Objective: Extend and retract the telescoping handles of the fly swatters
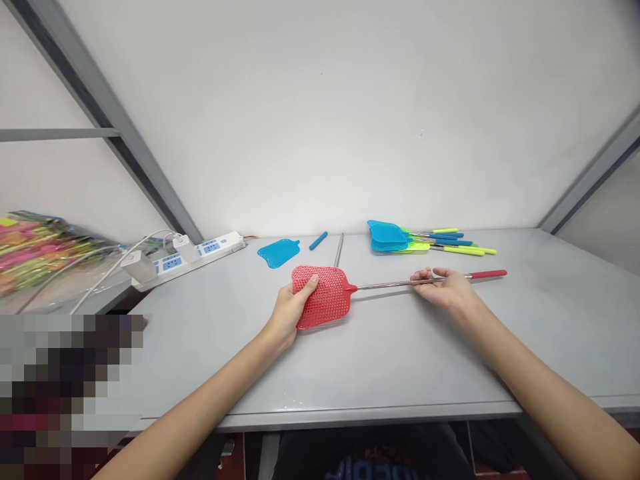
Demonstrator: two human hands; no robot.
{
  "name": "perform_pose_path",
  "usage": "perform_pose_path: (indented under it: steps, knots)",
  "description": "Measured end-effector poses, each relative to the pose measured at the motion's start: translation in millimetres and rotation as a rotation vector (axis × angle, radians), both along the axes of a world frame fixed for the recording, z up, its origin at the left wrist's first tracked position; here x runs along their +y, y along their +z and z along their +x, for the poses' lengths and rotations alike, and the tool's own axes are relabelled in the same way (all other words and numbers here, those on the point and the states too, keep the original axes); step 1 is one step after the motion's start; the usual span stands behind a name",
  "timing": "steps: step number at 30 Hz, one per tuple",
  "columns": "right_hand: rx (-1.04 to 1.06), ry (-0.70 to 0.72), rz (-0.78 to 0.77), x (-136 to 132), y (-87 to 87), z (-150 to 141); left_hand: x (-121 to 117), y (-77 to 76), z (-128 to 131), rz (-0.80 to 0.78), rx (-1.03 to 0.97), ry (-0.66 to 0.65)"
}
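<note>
A red fly swatter (327, 303) lies crosswise in front of me, its mesh head to the left and its red grip to the right. My left hand (290, 312) is closed on the outer edge of the mesh head, thumb on top. Palm up, my right hand (447, 289) holds the thin metal rod loosely in its bent fingers, near the red grip. Behind the head lie a loose blue swatter head (279, 253), a blue grip (319, 241) and a metal rod (339, 248), whose near end is hidden by the red mesh.
Several blue and yellow-green fly swatters (390, 237) are piled at the back right of the grey table (380, 373). On the left stands a white power strip (193, 257) with plugged chargers and cables. Colourful plastic-wrapped goods (45, 257) lie at far left. A wall closes the back.
</note>
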State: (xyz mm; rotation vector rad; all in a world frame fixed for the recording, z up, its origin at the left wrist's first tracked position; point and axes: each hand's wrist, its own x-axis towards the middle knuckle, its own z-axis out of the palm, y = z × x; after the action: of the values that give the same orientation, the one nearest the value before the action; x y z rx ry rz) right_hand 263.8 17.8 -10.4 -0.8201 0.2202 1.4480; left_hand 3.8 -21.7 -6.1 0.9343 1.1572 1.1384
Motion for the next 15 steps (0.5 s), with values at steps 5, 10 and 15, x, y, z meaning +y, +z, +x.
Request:
perform_pose_path:
  steps: [5,10,15]
  knots:
    - [-0.076,-0.132,0.020,3.8,0.2,11.5,0.5,3.4,-2.3,0.022,-0.011,0.027]
    - [-0.061,-0.137,-0.007,6.4,1.1,17.5,0.8,4.3,-4.5,0.003,-0.006,0.045]
    - [-0.015,-0.140,-0.035,7.8,0.9,18.7,1.6,1.7,-5.9,0.024,-0.025,0.017]
